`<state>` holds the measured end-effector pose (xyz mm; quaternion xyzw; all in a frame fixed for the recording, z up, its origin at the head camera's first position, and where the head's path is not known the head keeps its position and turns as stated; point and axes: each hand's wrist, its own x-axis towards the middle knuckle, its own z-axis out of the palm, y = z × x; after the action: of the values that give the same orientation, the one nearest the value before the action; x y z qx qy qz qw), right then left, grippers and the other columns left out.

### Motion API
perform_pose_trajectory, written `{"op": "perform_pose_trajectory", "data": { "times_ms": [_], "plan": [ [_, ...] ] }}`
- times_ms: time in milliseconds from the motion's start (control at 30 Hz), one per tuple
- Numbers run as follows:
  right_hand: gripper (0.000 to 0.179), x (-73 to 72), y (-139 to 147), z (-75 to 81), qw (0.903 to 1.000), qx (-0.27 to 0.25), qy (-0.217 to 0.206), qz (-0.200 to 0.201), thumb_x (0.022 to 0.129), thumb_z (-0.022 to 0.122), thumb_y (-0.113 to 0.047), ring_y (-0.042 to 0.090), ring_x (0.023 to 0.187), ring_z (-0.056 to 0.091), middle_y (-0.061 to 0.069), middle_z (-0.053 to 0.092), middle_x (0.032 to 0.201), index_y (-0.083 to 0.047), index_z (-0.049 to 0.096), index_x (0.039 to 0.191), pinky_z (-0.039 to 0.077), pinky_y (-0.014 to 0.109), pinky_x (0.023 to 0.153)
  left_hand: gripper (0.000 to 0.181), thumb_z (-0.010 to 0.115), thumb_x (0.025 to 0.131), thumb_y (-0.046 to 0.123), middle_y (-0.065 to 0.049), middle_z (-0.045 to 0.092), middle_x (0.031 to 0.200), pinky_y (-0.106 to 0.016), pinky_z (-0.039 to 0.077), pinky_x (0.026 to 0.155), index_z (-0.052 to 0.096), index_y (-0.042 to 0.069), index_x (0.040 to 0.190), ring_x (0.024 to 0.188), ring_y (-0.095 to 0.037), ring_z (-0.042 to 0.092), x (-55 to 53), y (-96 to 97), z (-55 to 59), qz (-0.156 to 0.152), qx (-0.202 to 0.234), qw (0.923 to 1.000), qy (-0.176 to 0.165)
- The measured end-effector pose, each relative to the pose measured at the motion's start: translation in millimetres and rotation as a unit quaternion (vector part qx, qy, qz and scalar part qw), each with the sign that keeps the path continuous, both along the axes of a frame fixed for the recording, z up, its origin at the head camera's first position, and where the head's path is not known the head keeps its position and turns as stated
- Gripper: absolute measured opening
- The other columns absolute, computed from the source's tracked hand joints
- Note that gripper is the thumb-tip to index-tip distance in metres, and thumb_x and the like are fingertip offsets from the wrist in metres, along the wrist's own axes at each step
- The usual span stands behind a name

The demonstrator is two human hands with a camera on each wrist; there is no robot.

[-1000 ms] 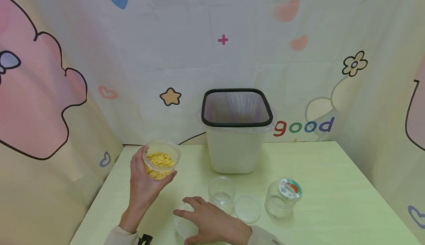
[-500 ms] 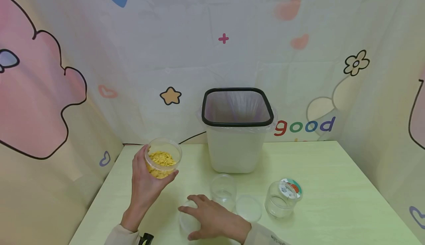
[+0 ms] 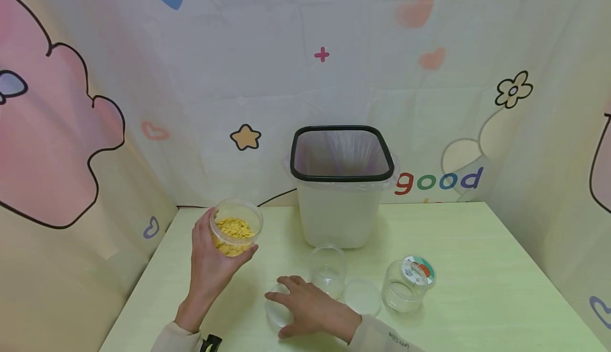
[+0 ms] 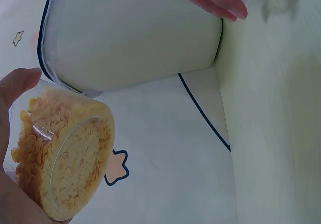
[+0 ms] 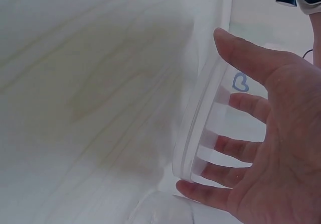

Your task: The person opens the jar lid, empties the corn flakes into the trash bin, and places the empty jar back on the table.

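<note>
In the head view my left hand (image 3: 210, 262) grips a clear plastic jar (image 3: 237, 203) from its left side, raised above the table and tilted. Yellow flakes (image 3: 234, 228) fill its lower part, and no lid covers it. My right hand (image 3: 307, 304) spreads its fingers over a round translucent lid (image 3: 276, 309) lying on the table. In the right wrist view the fingertips touch the lid (image 5: 193, 138), with the thumb near one edge. Just beyond this hand stands a clear jar (image 3: 328, 267), with another translucent lid (image 3: 364, 296) beside it.
Further right on the table (image 3: 458, 251) stands a clear jar (image 3: 401, 291), close to a round lid with a printed label (image 3: 420, 268). A white trash bin (image 3: 339, 214) with a black rim and plastic liner stands at the back, against the patterned curtain (image 3: 258, 66).
My right hand has slid right and slightly away over the table, and the lid under it moved along. The nearby jar and second lid shifted right too. The left hand barely moved.
</note>
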<state>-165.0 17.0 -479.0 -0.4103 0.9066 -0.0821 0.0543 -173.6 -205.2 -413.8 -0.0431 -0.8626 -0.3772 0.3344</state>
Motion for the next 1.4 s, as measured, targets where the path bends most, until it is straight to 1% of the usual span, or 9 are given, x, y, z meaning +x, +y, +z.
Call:
{"op": "perform_pose_trajectory", "data": {
  "times_ms": [500, 700, 767, 933, 1033, 1133, 1200, 1267, 1400],
  "plan": [
    [0.074, -3.4, -0.5, -8.1, 0.9998, 0.013, -0.006, -0.012, 0.074, 0.078, -0.057, 0.024, 0.131, 0.047, 0.002, 0.047, 0.145, -0.038, 0.051, 0.14, 0.051, 0.04, 0.098, 0.116, 0.097, 0.054, 0.028, -0.017, 0.042, 0.14, -0.062, 0.047, 0.096, 0.031, 0.007, 0.147, 0.125, -0.033, 0.043, 0.5, 1.9, -2.2, -0.004, -0.005, 1.0, 0.007],
    [0.075, -4.1, 0.0, -9.8, 0.9997, 0.018, -0.012, -0.009, 0.071, 0.08, -0.056, 0.026, 0.133, 0.047, 0.003, 0.047, 0.146, -0.038, 0.052, 0.138, 0.049, 0.041, 0.102, 0.116, 0.096, 0.054, 0.029, -0.017, 0.041, 0.14, -0.062, 0.047, 0.095, 0.031, 0.007, 0.147, 0.125, -0.033, 0.043, 1.4, 1.8, -4.4, 0.001, -0.007, 1.0, 0.003],
    [0.075, -4.6, 0.4, -9.7, 0.9997, 0.018, -0.012, -0.007, 0.072, 0.079, -0.057, 0.027, 0.135, 0.046, 0.003, 0.046, 0.147, -0.038, 0.052, 0.139, 0.047, 0.044, 0.105, 0.116, 0.096, 0.054, 0.029, -0.017, 0.041, 0.141, -0.062, 0.047, 0.095, 0.031, 0.007, 0.147, 0.126, -0.033, 0.043, 1.3, 1.6, -4.7, 0.002, -0.008, 1.0, 0.0],
    [0.077, -5.7, 0.8, -9.5, 0.9994, 0.017, -0.028, -0.006, 0.075, 0.071, -0.065, 0.028, 0.143, 0.038, 0.002, 0.04, 0.155, -0.038, 0.047, 0.143, 0.039, 0.053, 0.111, 0.116, 0.096, 0.055, 0.029, -0.017, 0.04, 0.141, -0.062, 0.047, 0.096, 0.03, 0.007, 0.148, 0.126, -0.033, 0.042, 0.9, 1.1, -4.3, 0.003, -0.011, 0.9999, -0.002],
    [0.075, -6.1, 0.0, -9.2, 0.9993, 0.016, -0.033, -0.007, 0.081, 0.062, -0.069, 0.027, 0.147, 0.033, 0.001, 0.036, 0.158, -0.039, 0.043, 0.146, 0.034, 0.055, 0.114, 0.116, 0.096, 0.055, 0.029, -0.017, 0.04, 0.141, -0.062, 0.047, 0.096, 0.03, 0.007, 0.147, 0.126, -0.033, 0.042, 1.1, 0.9, -3.4, 0.002, -0.013, 0.9999, 0.001],
    [0.071, -6.4, -0.4, -8.7, 0.9997, 0.015, -0.02, -0.002, 0.086, 0.052, -0.071, 0.026, 0.149, 0.029, 0.0, 0.032, 0.16, -0.04, 0.039, 0.149, 0.032, 0.055, 0.116, 0.116, 0.096, 0.055, 0.029, -0.017, 0.04, 0.141, -0.062, 0.047, 0.096, 0.03, 0.007, 0.147, 0.126, -0.034, 0.042, 1.5, 1.0, -2.0, 0.002, -0.013, 0.9999, 0.001],
    [0.069, -6.5, -0.1, -8.0, 0.9999, 0.013, -0.002, 0.007, 0.089, 0.045, -0.072, 0.026, 0.15, 0.028, 0.0, 0.03, 0.161, -0.04, 0.036, 0.15, 0.032, 0.054, 0.116, 0.116, 0.096, 0.055, 0.029, -0.017, 0.041, 0.141, -0.062, 0.047, 0.097, 0.03, 0.007, 0.147, 0.126, -0.034, 0.042, 1.8, 1.2, -1.0, 0.001, -0.014, 0.9999, 0.003],
    [0.069, -6.0, 0.6, -7.3, 0.9998, 0.007, 0.012, 0.015, 0.091, 0.042, -0.072, 0.025, 0.15, 0.027, 0.001, 0.029, 0.162, -0.039, 0.035, 0.151, 0.032, 0.054, 0.116, 0.115, 0.096, 0.055, 0.029, -0.017, 0.041, 0.141, -0.062, 0.047, 0.097, 0.03, 0.007, 0.147, 0.126, -0.034, 0.042, 2.0, 1.4, -0.1, 0.001, -0.015, 0.9999, 0.004],
    [0.068, -3.2, 3.1, -4.1, 0.9988, -0.011, 0.038, 0.031, 0.092, 0.04, -0.071, 0.026, 0.15, 0.028, 0.003, 0.029, 0.162, -0.037, 0.035, 0.151, 0.034, 0.055, 0.115, 0.115, 0.096, 0.055, 0.029, -0.017, 0.041, 0.14, -0.062, 0.047, 0.097, 0.031, 0.007, 0.147, 0.126, -0.034, 0.042, 2.5, 1.5, 1.4, 0.001, -0.018, 0.9998, 0.007]
  ]
}}
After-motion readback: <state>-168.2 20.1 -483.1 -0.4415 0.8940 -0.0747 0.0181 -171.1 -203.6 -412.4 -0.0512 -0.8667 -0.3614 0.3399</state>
